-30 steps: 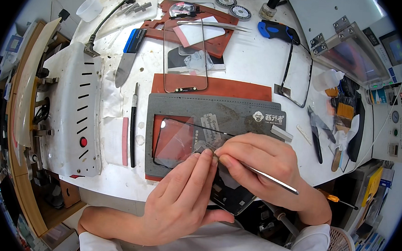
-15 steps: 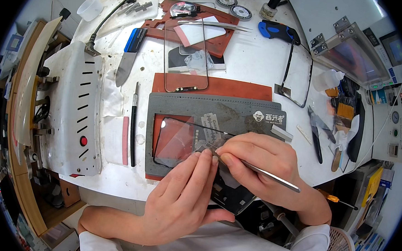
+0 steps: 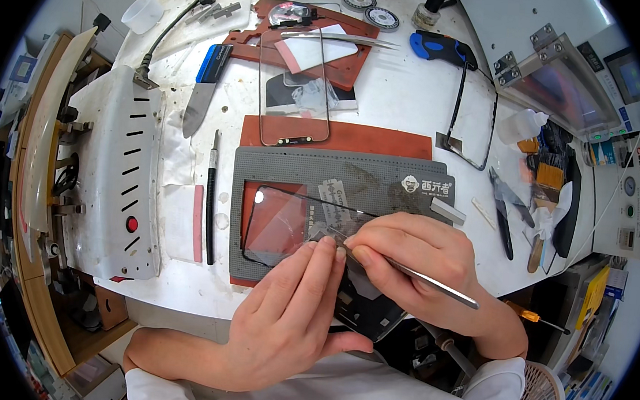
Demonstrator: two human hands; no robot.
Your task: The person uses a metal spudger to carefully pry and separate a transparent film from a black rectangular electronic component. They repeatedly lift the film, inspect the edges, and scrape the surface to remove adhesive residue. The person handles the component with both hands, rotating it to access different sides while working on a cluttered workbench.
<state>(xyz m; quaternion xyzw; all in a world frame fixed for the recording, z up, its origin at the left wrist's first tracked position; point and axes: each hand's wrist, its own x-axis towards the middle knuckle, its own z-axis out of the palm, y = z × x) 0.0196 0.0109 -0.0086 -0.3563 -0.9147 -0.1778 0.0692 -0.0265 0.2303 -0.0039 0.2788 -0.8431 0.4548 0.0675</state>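
- The white table (image 3: 403,95) was partly covered by a grey mat (image 3: 282,167).
- The left hand (image 3: 283,319) was set beside a dark panel (image 3: 367,307), fingers straight and together; any grip could not be told.
- On the mat, a black-bordered clear sheet (image 3: 283,228) was laid.
- A slim metal tool (image 3: 439,286) was held by the pinched fingers of the right hand (image 3: 422,261).

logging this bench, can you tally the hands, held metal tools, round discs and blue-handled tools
Left hand and right hand: 2
Held slim metal tool: 1
Round discs: 2
Blue-handled tools: 2
Total: 7
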